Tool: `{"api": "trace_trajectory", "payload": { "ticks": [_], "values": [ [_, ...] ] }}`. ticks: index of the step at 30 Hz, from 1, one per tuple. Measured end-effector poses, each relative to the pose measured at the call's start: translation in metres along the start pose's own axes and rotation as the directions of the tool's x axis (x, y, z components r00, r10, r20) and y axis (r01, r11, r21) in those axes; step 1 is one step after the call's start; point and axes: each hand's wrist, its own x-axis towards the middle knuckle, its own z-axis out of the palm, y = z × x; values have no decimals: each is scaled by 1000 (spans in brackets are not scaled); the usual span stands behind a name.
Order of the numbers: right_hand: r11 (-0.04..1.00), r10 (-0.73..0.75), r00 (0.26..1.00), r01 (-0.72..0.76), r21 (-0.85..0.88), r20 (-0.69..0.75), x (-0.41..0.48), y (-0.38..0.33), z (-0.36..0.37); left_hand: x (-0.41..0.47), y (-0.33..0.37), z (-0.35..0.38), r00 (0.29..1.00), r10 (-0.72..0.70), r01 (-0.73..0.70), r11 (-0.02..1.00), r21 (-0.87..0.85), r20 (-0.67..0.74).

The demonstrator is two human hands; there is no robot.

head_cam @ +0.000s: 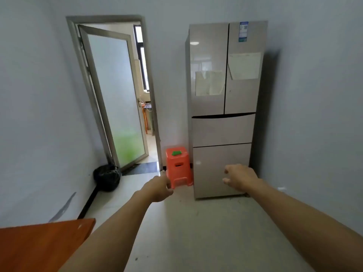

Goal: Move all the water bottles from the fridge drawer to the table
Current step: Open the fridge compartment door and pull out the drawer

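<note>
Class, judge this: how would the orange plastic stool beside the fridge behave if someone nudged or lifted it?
The orange stool looks like hollow moulded plastic, so probably light. Its legs splay outward, so it would likely slide on the glossy floor rather than tip.

Bare floor [196,232] before fridge [222,134], orange stool [178,169] just beside left

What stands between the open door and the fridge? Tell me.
In the head view, an orange plastic stool stands on the floor between the door and the fridge, close against the fridge's side.
</note>
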Motion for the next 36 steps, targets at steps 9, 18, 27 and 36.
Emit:
{"api": "trace_trajectory", "payload": {
  "ticks": [9, 18, 27, 36],
  "values": [
    [994, 107, 993, -105, -39, 43, 208, 62, 11, 240, 1, -9, 997, 23, -13, 991, -135, 77],
    [993, 118, 993, -118, -31, 3, 397, 123, 13, 459, 33, -23, 995, 87, -78, 986, -150, 56],
    [1000, 10, 999, -9, -16, 45, 606, 179, 50, 662, 44, 8, 999, -19, 31, 946, -323, 42],
    [998, -68, 997, 69, -12, 46, 775, 183, 62, 815, 28, -1, 985, -162, 116, 878, -464, -61]
  ]
}}
